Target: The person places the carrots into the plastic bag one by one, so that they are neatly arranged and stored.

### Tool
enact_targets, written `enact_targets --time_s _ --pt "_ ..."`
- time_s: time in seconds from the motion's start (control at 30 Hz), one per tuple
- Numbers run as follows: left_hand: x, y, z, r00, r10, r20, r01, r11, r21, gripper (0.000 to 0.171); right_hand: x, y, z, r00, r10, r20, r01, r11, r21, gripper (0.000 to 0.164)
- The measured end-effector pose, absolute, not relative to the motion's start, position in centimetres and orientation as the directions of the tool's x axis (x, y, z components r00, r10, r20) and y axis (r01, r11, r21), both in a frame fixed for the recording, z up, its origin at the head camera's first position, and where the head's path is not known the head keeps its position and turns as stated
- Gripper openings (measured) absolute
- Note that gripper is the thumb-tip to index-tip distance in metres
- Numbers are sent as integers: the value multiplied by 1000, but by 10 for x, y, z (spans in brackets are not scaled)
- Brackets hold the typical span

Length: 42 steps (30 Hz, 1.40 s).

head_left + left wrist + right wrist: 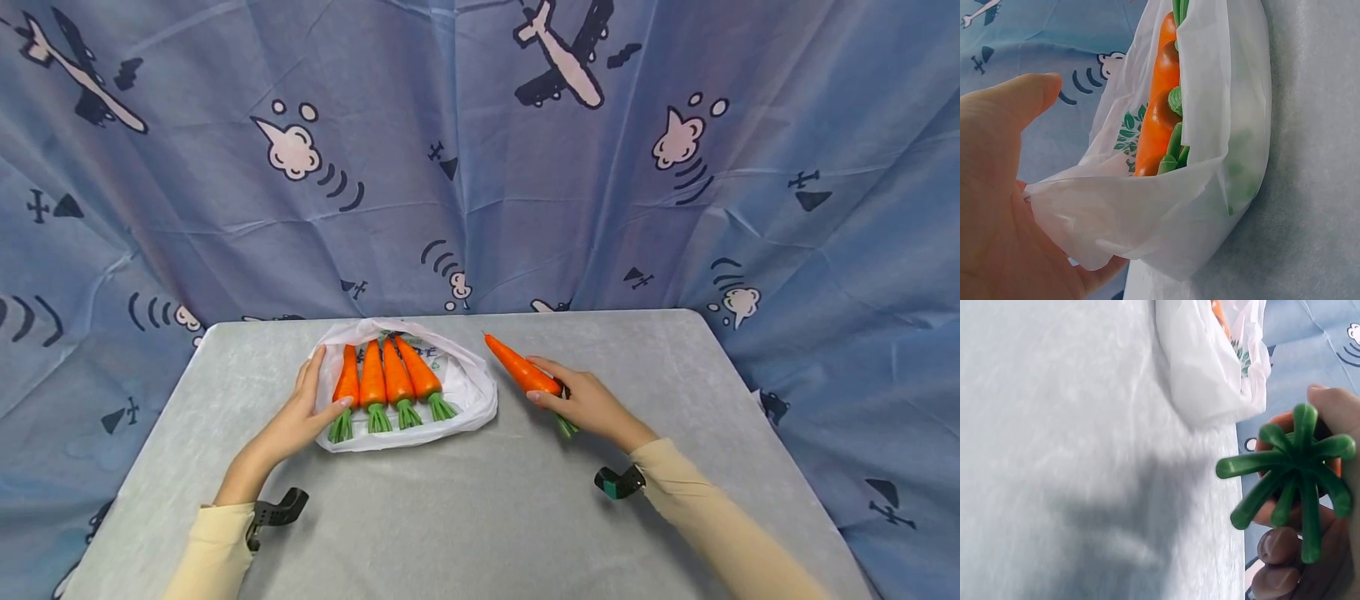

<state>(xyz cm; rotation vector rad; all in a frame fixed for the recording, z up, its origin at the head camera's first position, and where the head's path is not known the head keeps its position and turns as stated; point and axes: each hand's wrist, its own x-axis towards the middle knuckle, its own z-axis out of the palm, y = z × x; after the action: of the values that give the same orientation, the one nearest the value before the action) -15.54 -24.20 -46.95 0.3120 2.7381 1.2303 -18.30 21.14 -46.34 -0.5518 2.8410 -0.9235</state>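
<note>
A white plastic bag (468,400) lies spread on the table, its mouth wide. Inside it, several orange carrots (373,375) with green stem tops sit side by side, tops toward the person. At the bag's left edge is my left hand (303,417); its fingers lie along the outside of the plastic, and the thumb (1029,94) sticks out apart from it. Right of the bag, my right hand (573,398) grips another carrot (517,362) near its thick end, tip pointing up-left. Its green stems (1294,469) face the right wrist camera.
The grey table (480,517) reaches back to a blue curtain (480,167) with airplane prints. Each wrist wears a black camera mount, one on the left wrist (281,507) and one on the right (618,482).
</note>
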Motion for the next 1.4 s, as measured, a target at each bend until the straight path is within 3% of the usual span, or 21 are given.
enact_targets --time_s 0.8,1.13,1.4 --pt "-155 -243 -468 -973 226 -38 123 652 748 100 -179 158 -458 -888 -459 8 -376 717 -586 61" --pt "-154 -241 -464 -972 231 -36 127 650 749 100 -181 133 -455 -906 -422 -18 -348 772 -532 61" --pt "-152 -240 -463 -972 230 -40 124 653 747 100 -187 113 -450 -911 -411 -37 -323 766 -556 59"
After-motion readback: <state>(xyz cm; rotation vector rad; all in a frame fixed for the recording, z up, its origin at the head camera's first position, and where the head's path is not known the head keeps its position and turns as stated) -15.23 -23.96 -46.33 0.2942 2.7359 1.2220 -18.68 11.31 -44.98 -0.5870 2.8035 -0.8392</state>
